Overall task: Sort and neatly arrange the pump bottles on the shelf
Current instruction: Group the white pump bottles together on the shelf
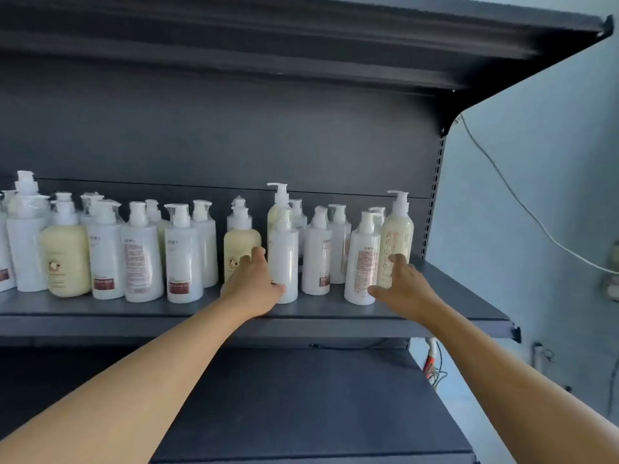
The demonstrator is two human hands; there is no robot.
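Pump bottles (182, 259) stand upright in a loose, uneven crowd along a dark grey metal shelf (445, 289), two or three deep, reaching from the left edge of view almost to the shelf's right end. Another shelf (301, 58) of the same grey hangs above, a lower shelf (301, 396) lies beneath, and a slotted upright runs down the right side of the back panel. To the right is a pale blue wall (536, 195) with a white cable (522, 202) looping down across it.

Most bottles are white with white pump heads under clear wrap; some carry dark red labels. A few hold cream-yellow liquid: a squat cream bottle (65, 259) at the left, another squat one (239, 244) near the middle, and a tall cream bottle (397, 236) with red characters at the right end.

The left hand (251, 286) reaches between the middle squat bottle and a white bottle (284, 259), fingers spread and straight, thumb touching the white bottle's lower side. The right hand (407, 291) is spread open too, fingers at the tall cream bottle, thumb beside a white labelled bottle (363, 259).
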